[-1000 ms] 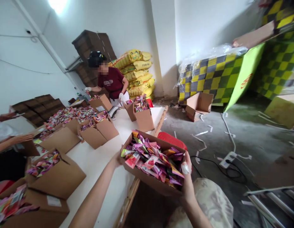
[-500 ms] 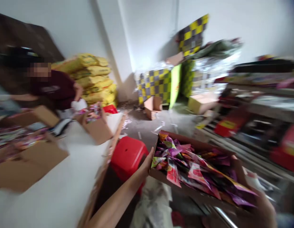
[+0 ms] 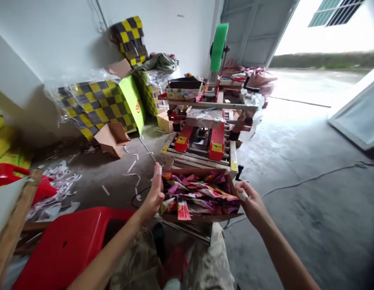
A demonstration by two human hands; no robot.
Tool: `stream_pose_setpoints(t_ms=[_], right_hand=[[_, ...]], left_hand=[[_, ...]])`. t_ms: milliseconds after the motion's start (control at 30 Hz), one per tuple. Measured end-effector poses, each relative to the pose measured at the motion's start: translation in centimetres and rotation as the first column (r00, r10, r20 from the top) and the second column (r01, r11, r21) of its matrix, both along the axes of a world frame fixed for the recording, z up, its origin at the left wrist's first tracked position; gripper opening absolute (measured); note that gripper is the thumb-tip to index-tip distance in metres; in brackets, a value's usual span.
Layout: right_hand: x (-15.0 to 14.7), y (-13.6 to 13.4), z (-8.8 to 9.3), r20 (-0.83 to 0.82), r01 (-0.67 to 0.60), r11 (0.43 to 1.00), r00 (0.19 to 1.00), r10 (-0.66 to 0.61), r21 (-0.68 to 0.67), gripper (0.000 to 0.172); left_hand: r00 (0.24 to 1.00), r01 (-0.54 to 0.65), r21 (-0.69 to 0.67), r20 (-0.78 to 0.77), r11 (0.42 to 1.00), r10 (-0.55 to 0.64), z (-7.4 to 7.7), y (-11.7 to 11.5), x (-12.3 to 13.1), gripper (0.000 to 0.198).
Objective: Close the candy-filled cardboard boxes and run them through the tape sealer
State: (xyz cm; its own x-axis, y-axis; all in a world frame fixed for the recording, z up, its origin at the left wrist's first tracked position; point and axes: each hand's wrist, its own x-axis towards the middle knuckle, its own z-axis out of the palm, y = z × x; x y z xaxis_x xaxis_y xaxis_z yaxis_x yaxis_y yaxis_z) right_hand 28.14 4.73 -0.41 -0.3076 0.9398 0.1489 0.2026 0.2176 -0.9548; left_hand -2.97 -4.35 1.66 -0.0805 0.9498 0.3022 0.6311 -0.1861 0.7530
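Between my two hands is an uncovered cardboard box [image 3: 201,218], filled with shiny purple, pink and orange packets [image 3: 201,191]. My left hand [image 3: 153,197] grips its left end, fingers up along the side. At the right end my right hand [image 3: 250,199] is closed on the box wall, the thumb near the rim. White tape or bandage wraps a finger on each hand. Just beyond the box stands a taping machine [image 3: 205,133] with rollers, red side guides and a green tape roll [image 3: 219,46] on top. Whether the box touches the machine's near end, I cannot tell.
A red plastic stool [image 3: 63,245] stands at my lower left, beside a wood-edged table [image 3: 16,217]. Checkered yellow-black stacks [image 3: 99,104] and an open carton [image 3: 112,139] are at the back left. A cable [image 3: 310,177] crosses the floor at right, toward an open doorway.
My view has swung right, from the worktable and the co-worker to the taping machine. The box stays in both hands and now sits level in front of me.
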Motion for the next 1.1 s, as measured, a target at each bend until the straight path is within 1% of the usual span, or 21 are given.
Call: stream_pose_setpoints(t_ms=[33, 67, 100, 167, 233, 333, 400, 433, 500, 533, 567, 633, 667, 733, 767, 833, 900, 933, 1000, 1033, 1100], right_hand=[[0.3, 0.0, 1.0, 0.057, -0.13, 0.992, 0.99, 0.13, -0.001, 0.036], [0.3, 0.0, 2.1, 0.111, -0.264, 0.965, 0.958, 0.263, -0.007, 0.036], [-0.2, 0.3, 3.2, 0.181, -0.383, 0.924, 0.908, 0.379, -0.012, 0.035], [-2.0, 1.0, 4.6, 0.416, -0.568, 0.823, 0.747, 0.518, -0.004, 0.025], [-4.4, 2.0, 5.1, 0.685, -0.662, 0.75, 0.537, 0.493, -0.02, 0.014], [-7.2, 3.3, 5.0, 0.899, -0.686, 0.714, 0.213, 0.383, -0.142, 0.016], [-7.4, 3.6, 5.4, 0.887, -0.659, 0.7, 0.108, 0.449, -0.274, 0.028], [-7.0, 3.6, 5.8, 0.836, -0.661, 0.662, 0.095, 0.54, -0.352, 0.036], [-5.6, 3.0, 6.6, 0.704, -0.71, 0.559, 0.125, 0.699, -0.429, 0.056], [-4.8, 2.6, 6.8, 0.66, -0.745, 0.532, 0.166, 0.733, -0.403, 0.063], [-4.1, 2.2, 6.8, 0.64, -0.77, 0.535, 0.223, 0.736, -0.347, 0.066], [-3.4, 1.9, 6.2, 0.652, -0.753, 0.617, 0.352, 0.671, -0.229, 0.054], [-3.5, 2.1, 5.6, 0.658, -0.721, 0.663, 0.401, 0.637, -0.203, 0.042], [-4.0, 3.2, 4.5, 0.664, -0.653, 0.72, 0.434, 0.608, -0.233, 0.026], [-4.5, 3.9, 4.0, 0.674, -0.618, 0.745, 0.44, 0.594, -0.252, 0.026], [-5.3, 5.0, 3.6, 0.699, -0.551, 0.796, 0.466, 0.543, -0.25, 0.025], [-5.6, 4.8, 3.5, 0.726, -0.481, 0.858, 0.523, 0.447, -0.181, 0.022], [-5.5, 4.0, 3.4, 0.743, -0.425, 0.9, 0.571, 0.349, -0.096, 0.025], [-5.3, 1.4, 2.6, 0.726, -0.221, 0.958, 0.687, 0.02, 0.183, 0.043], [-5.2, -0.2, 1.9, 0.667, -0.093, 0.938, 0.726, -0.166, 0.334, 0.052], [-5.6, -3.4, 0.3, 0.525, 0.123, 0.839, 0.729, -0.439, 0.53, 0.056]], left_hand=[[0.986, 0.149, 0.015, -0.081, 0.989, -0.147, 1.0, 0.4, -0.2, 0.078], [0.937, 0.303, 0.007, -0.183, 0.953, -0.296, 1.8, 1.0, -0.2, 0.08], [0.859, 0.435, -0.031, -0.286, 0.9, -0.425, 2.4, 1.7, 0.1, 0.08], [0.68, 0.58, -0.159, -0.445, 0.799, -0.583, 2.8, 3.2, 1.3, 0.074], [0.549, 0.609, -0.252, -0.55, 0.752, -0.629, 1.9, 4.5, 2.8, 0.069], [0.451, 0.578, -0.294, -0.662, 0.761, -0.598, -0.5, 5.3, 4.3, 0.073], [0.425, 0.557, -0.3, -0.698, 0.774, -0.576, -1.8, 5.2, 4.5, 0.077], [0.425, 0.548, -0.304, -0.7, 0.779, -0.573, -2.1, 5.2, 4.5, 0.078], [0.455, 0.543, -0.324, -0.662, 0.775, -0.596, -2.2, 5.2, 4.5, 0.079], [0.489, 0.544, -0.343, -0.612, 0.766, -0.621, -2.0, 5.4, 4.4, 0.079], [0.543, 0.544, -0.371, -0.528, 0.753, -0.652, -1.6, 5.7, 4.4, 0.081], [0.722, 0.535, -0.458, -0.188, 0.71, -0.666, -0.7, 6.7, 4.3, 0.08], [0.791, 0.535, -0.504, 0.016, 0.679, -0.611, -0.1, 7.2, 4.2, 0.073], [0.839, 0.542, -0.563, 0.326, 0.624, -0.435, 0.9, 8.2, 3.8, 0.05], [0.84, 0.542, -0.571, 0.395, 0.617, -0.372, 1.3, 8.3, 3.7, 0.041], [0.842, 0.537, -0.553, 0.402, 0.637, -0.36, 1.5, 8.0, 3.5, 0.035], [0.871, 0.491, -0.493, 0.309, 0.718, -0.382, 0.9, 6.7, 4.0, 0.044], [0.898, 0.439, -0.438, 0.224, 0.784, -0.378, 0.2, 5.9, 4.6, 0.046], [0.961, 0.274, -0.289, 0.049, 0.917, -0.272, -1.2, 4.3, 6.5, 0.046], [0.985, 0.166, -0.216, -0.011, 0.962, -0.173, -1.8, 3.5, 7.7, 0.046], [0.999, -0.027, -0.145, -0.022, 0.989, 0.024, -2.4, 2.2, 10.4, 0.047]])
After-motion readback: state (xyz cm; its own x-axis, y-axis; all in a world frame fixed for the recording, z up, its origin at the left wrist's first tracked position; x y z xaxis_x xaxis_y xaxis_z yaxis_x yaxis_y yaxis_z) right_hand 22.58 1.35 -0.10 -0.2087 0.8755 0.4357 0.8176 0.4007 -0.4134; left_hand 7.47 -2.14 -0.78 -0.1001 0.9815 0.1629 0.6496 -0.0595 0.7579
